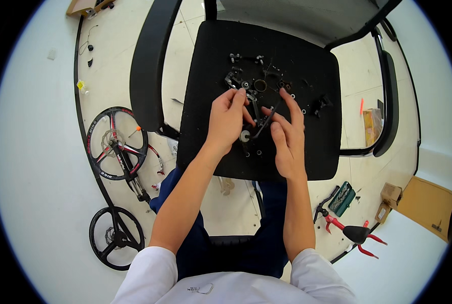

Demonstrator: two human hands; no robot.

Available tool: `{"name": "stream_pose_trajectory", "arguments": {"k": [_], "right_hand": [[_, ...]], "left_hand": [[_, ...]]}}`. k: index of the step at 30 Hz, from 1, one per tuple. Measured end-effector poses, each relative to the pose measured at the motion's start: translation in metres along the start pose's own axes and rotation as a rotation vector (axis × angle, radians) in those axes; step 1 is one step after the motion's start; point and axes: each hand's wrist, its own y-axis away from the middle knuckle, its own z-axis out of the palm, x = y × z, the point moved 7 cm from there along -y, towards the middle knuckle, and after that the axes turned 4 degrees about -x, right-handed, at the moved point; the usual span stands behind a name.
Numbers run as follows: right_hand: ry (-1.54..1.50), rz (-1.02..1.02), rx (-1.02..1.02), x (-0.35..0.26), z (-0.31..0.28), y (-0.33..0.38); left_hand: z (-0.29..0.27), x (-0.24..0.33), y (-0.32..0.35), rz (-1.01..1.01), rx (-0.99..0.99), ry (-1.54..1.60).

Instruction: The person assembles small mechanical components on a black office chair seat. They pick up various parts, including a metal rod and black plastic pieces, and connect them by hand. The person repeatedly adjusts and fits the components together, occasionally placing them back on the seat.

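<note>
Over the black chair seat (211,61) both of my hands work among small bike parts. My left hand (226,119) is closed, thumb and index pinched beside a silver and black metal part (246,85); what the fingertips hold is hidden. My right hand (290,139) has its index finger stretched forward, with a thin black bent rod like a hex key (267,121) between thumb and fingers. By the rod's lower end is a round silvery disc (245,136). Just beyond my hands lie a brass-coloured ring (260,85) and a dark link-shaped part (246,59).
A black clamp-like part (322,105) and small washers lie on the seat's right side. Armrests (152,66) flank the seat. Left on the floor are two bike wheels (117,143); right are a green tool case (342,198), a red fork-shaped part (337,223) and cardboard boxes (390,195).
</note>
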Motion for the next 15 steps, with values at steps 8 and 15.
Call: {"name": "stream_pose_trajectory", "arguments": {"k": [8,15], "right_hand": [[-0.160,-0.149,-0.158,-0.024,0.020,0.007],[-0.225,-0.116,-0.087,-0.019,0.014,0.005]], "left_hand": [[-0.009,0.005,-0.001,0.023,0.135,0.030],[-0.009,0.001,-0.001,0.019,0.094,0.053]]}}
